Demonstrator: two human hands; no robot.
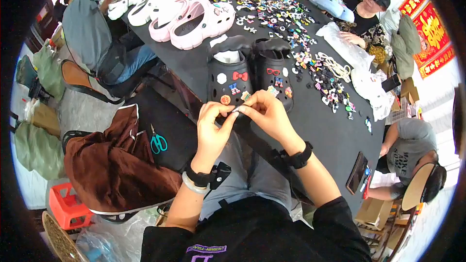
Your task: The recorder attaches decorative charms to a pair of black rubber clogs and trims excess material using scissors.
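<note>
A pair of black foam clogs stands side by side at the table's near edge, toes toward me. The left clog carries several charms, among them a red bow; the right clog has red glasses and other small charms. Just in front of the toes, my left hand and my right hand meet with thumbs and forefingers pinched together. A tiny pale thing seems to sit between the fingertips, too small to name. Both wrists wear black bands.
Loose charms spread over the dark table. Pink clogs stand at the far left. Teal-handled scissors and brown cloth lie to my left. A phone rests at the right edge. Several people sit around the table.
</note>
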